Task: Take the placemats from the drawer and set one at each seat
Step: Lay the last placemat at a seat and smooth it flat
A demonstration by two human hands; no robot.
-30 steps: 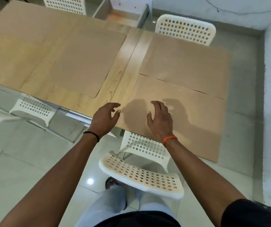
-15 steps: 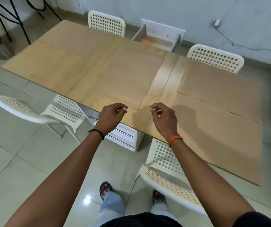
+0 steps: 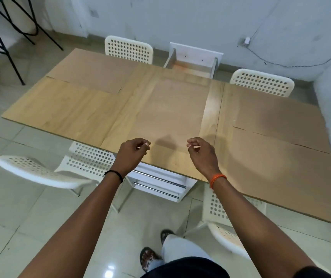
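I stand at the near edge of the tabletop (image 3: 60, 109) with both hands out over it. My left hand (image 3: 129, 155) has its fingers curled in, thumb and forefinger nearly meeting, and my right hand (image 3: 201, 153) is curled the same way; I can make out nothing in either grip, so I judge both empty.

The placemats are thin tan sheets, close in colour to the wood. One placemat (image 3: 172, 109) lies at twelve o'clock from my hands, in the middle of the tabletop. Another (image 3: 281, 177) lies at three o'clock, by the near right chair (image 3: 220, 223), with a third (image 3: 271, 111) beyond it at about two o'clock, before the far right chair (image 3: 260, 83). A fourth (image 3: 92, 75) sits at about ten o'clock, near the far left chair (image 3: 128, 49). The near left chair (image 3: 40, 173), at nine o'clock, seems to have no mat in front of it. The drawer (image 3: 192, 65) stands open past the far edge.

These mats look light, flat and fairly stiff, like thin board, and probably smooth enough to slide. Lying flush, the middle one gives little to pinch, so I would drag it by its near edge towards me and then take it at two corners, one in each hand, to stop it flexing or sailing.
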